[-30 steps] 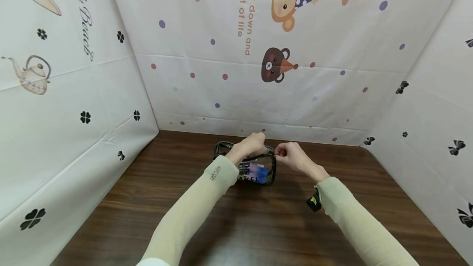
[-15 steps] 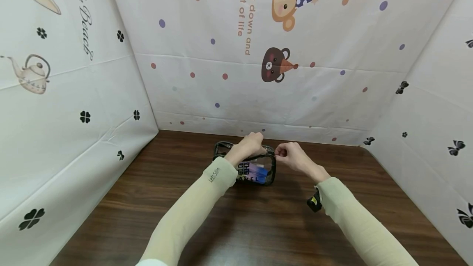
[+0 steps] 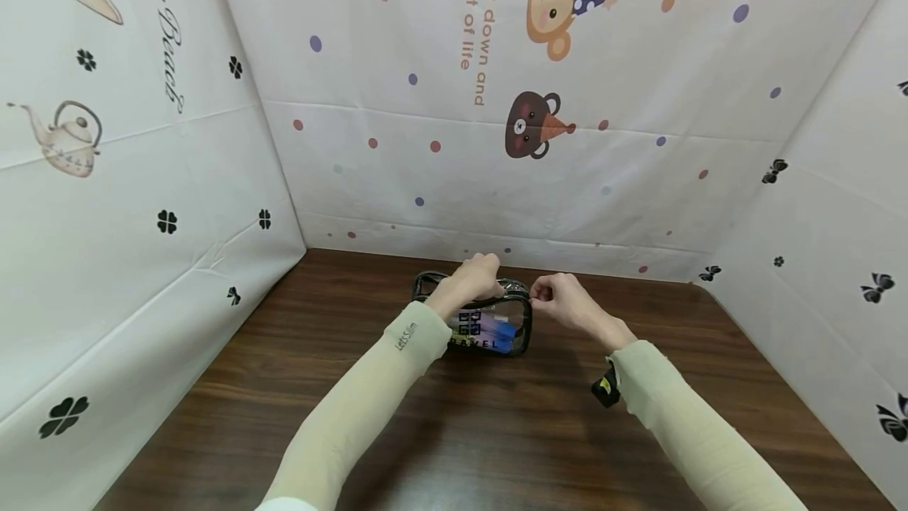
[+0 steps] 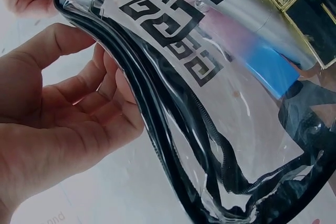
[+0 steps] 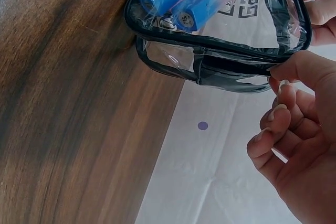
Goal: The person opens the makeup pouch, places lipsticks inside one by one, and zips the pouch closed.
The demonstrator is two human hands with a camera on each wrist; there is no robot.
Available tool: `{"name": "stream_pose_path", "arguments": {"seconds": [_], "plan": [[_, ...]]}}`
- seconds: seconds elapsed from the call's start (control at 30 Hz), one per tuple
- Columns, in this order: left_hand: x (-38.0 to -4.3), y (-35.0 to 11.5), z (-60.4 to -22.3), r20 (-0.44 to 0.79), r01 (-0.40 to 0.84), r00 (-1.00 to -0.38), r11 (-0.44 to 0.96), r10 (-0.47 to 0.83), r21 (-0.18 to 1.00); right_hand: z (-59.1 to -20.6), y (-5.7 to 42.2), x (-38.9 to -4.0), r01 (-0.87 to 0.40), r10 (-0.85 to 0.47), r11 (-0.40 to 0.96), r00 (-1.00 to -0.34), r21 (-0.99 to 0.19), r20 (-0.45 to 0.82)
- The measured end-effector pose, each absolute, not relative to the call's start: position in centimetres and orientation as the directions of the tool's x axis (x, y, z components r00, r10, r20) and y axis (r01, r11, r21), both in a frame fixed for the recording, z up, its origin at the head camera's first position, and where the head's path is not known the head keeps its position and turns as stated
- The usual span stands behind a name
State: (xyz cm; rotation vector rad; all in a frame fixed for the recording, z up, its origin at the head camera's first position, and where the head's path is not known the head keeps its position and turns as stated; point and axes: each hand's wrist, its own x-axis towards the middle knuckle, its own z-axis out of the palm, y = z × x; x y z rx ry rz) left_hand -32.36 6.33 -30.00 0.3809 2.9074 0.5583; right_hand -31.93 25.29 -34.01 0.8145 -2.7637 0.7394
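Observation:
A clear travel pouch with black piping and printed lettering stands upright near the table's back edge. My left hand reaches over its top, and in the left wrist view thumb and bent fingers pinch the zippered edge. At the pouch's right end, my right hand pinches the end of the zipper strip between thumb and forefinger. Through the clear side show blue-and-pink tubes, a silver cylinder and a gold-trimmed dark item. The zipper's slider is hidden.
The dark wooden table carries the pouch. A white printed sheet hangs behind it, with similar walls at left and right. A small black device sits at my right wrist.
My left hand has slid a little to the left along the pouch's top, uncovering more of its right part. The right hand keeps its place at the end. The head view shifts slightly.

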Motion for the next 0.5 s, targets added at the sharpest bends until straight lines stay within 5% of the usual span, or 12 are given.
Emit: {"name": "stream_pose_path", "arguments": {"seconds": [0.5], "plan": [[-32.68, 5.61, -29.62, -0.136, 0.222, -0.949, 0.907, 0.286, 0.358, -33.75, 25.42, -31.84, -0.529, -0.449, 0.752, -0.848, -0.395, 0.28]]}}
